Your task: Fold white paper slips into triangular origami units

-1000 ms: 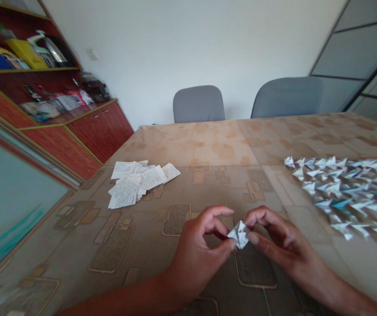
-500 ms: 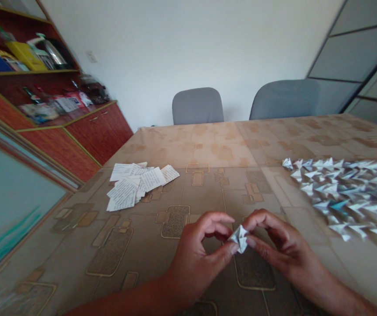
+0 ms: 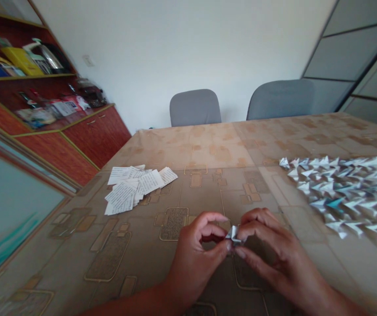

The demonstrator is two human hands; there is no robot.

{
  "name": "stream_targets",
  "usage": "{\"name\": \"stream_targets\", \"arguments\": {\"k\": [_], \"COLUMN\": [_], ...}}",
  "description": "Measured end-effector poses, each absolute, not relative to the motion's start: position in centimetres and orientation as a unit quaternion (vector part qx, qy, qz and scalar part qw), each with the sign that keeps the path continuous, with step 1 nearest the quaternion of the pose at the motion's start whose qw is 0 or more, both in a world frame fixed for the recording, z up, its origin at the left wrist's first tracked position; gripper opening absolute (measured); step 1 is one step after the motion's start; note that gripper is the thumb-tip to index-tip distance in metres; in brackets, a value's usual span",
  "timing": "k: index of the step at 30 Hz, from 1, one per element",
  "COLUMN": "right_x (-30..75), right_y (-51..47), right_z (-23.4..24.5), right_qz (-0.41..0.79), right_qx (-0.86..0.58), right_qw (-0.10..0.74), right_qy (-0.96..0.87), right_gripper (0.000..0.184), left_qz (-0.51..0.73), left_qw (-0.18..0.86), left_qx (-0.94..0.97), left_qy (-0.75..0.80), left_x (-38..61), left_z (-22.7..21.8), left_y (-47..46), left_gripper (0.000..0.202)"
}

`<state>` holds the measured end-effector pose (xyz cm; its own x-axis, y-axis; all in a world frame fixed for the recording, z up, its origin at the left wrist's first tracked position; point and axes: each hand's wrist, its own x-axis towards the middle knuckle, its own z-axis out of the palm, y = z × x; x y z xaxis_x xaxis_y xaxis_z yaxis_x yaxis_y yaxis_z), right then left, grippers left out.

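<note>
Behind the patterned table (image 3: 162,147) stands a pale wall (image 3: 181,48). Over the table's near part, the left hand (image 3: 196,246) has thumb and fingers clamped on one side of a small folded paper (image 3: 233,234); the right hand (image 3: 280,252) has its fingers against the other side, though whether its thumb presses too cannot be told. Likely the paper is very light, crisp at its creases and easily crushed; a gentle pinch on the layered edges would suit it. Farther out, slips (image 3: 135,185) overlap at left and folded pieces (image 3: 354,204) stand in rows at right. Beyond, the cabinet (image 3: 98,138) shelves a kettle (image 3: 52,57), a yellow box (image 3: 23,60) and blurred small goods (image 3: 43,115).
</note>
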<state>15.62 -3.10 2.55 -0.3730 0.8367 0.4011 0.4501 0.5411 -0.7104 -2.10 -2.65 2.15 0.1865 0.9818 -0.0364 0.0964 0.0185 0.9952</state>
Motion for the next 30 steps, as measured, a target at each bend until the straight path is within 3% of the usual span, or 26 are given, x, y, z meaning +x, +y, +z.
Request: {"name": "stream_targets", "arguments": {"k": [12, 15, 19, 25, 30], "right_x": [15.5, 15.5, 15.5, 15.5, 15.4], "right_y": [-2.6, -2.7, -3.0, -2.9, -2.9], "right_z": [1.5, 1.5, 1.3, 1.0, 1.3], "right_qz": [0.453, 0.439, 0.397, 0.352, 0.341], "right_qx": [-0.434, -0.432, -0.44, -0.459, -0.449], "right_qw": [0.422, 0.43, 0.436, 0.435, 0.405], "right_qy": [-0.654, -0.66, -0.677, -0.69, -0.72], "right_gripper": [0.016, 0.008, 0.013, 0.008, 0.013], "left_qz": [0.435, 0.441, 0.445, 0.419, 0.407], "left_qw": [0.595, 0.561, 0.518, 0.556, 0.479], "left_qx": [0.51, 0.531, 0.559, 0.551, 0.631], "left_qy": [0.444, 0.456, 0.47, 0.459, 0.456], "left_x": [-2.0, -1.9, -1.7, -1.9, -2.4], "left_z": [1.1, 1.3, 1.4, 1.1, 1.7], "left_y": [-2.8, -2.8, -3.0, -2.9, -2.6], "left_gripper": [0.02, 0.018, 0.015, 0.009, 0.005]}}
